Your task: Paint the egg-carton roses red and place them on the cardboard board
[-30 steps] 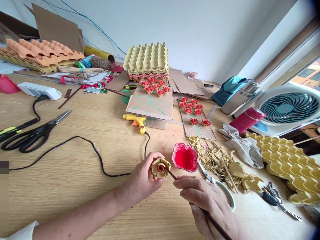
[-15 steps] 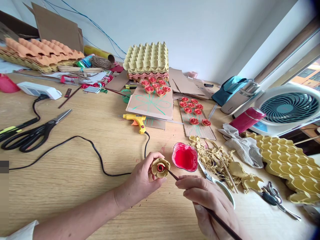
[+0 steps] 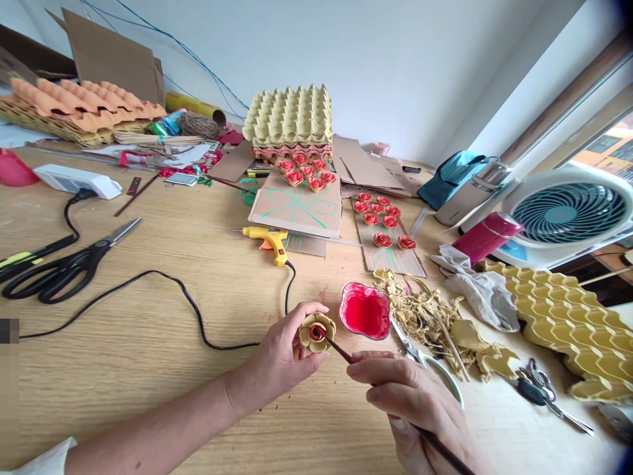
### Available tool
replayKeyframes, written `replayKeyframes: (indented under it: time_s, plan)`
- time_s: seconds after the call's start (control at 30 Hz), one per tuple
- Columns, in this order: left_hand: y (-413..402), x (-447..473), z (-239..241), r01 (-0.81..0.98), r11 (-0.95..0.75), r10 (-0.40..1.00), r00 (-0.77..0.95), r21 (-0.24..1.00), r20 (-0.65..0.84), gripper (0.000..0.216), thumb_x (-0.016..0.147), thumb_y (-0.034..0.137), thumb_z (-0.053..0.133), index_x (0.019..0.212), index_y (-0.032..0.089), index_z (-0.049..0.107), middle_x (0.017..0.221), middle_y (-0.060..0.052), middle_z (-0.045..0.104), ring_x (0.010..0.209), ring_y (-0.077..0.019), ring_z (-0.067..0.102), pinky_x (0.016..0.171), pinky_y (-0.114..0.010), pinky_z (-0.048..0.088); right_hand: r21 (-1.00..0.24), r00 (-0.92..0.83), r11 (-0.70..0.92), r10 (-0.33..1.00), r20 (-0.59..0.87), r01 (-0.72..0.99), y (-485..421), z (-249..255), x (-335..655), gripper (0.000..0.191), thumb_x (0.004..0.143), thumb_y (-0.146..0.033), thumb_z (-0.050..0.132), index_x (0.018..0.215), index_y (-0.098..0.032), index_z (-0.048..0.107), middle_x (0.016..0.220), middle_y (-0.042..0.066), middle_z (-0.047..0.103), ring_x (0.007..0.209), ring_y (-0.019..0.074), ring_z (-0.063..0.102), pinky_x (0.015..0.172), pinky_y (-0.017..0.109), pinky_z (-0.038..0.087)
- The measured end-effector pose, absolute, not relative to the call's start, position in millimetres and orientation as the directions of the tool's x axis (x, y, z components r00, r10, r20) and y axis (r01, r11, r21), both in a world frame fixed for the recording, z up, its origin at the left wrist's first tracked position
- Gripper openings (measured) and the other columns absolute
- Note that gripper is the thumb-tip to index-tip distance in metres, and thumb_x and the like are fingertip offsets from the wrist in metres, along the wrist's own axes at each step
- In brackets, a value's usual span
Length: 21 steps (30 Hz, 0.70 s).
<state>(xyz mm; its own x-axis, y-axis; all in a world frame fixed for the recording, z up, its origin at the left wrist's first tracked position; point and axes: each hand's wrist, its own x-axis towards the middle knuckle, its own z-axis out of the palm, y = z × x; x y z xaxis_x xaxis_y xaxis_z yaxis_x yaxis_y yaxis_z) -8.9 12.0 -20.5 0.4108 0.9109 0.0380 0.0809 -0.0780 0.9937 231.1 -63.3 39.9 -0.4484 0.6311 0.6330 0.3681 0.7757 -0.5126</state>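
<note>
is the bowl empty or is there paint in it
Not empty: red paint covers the bottom of the bowl, but its depth cannot be told.

Left forearm [image 3: 163, 422] bare, slanting up from lower left, wrist [image 3: 231, 392] nearly straight. Left hand [image 3: 287, 346] curled in C-shape, opening rightward, forefinger [image 3: 310, 309] arched above, thumb [image 3: 312, 361] stretched below, tips apart. Right hand [image 3: 422, 402] in pencil-like grip (knuckles well bent), fingers [image 3: 383, 369] stacked, pointing toward left hand. Right hand lower in view, reaching down near bottom edge. Hands near each other, not touching.
</note>
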Motion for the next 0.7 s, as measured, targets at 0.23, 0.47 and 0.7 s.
replayKeyframes:
  time_s: [0.23,0.47,0.7]
  plan:
    - [13,-10,-19,0.046,-0.049,0.922,0.386,0.998,0.027,0.047,0.08,0.017,0.079,0.123,0.026,0.062,0.106,-0.001,0.072,0.085,-0.0156,0.067,0.069,-0.022,0.056,-0.56,-0.298,0.753,0.654,0.695,0.346,-53,37,236,0.022,0.115,-0.015,0.053,0.132,-0.022,0.066,0.118,0.014,0.084,0.102,0.0228,0.087,0.089,0.037,0.075]
    - [14,-10,-24,-0.001,-0.065,0.926,0.373,0.998,0.061,0.057,0.084,0.014,0.076,0.137,0.027,0.06,0.123,-0.008,0.073,0.109,-0.0216,0.074,0.096,-0.031,0.065,-0.612,-0.092,0.701,0.682,0.726,0.365,-45,39,225,0.019,0.115,-0.011,0.054,0.121,-0.022,0.069,0.107,0.01,0.083,0.084,0.0194,0.086,0.075,0.035,0.074]
    - [17,-7,-22,0.009,-0.089,0.923,0.377,0.996,0.079,0.051,0.081,0.015,0.075,0.131,0.025,0.064,0.121,-0.008,0.076,0.11,-0.0247,0.076,0.091,-0.033,0.065,-0.656,-0.068,0.704,0.694,0.717,0.272,-46,38,224,0.017,0.117,-0.015,0.055,0.121,-0.021,0.07,0.111,0.009,0.085,0.086,0.0195,0.087,0.077,0.034,0.074]
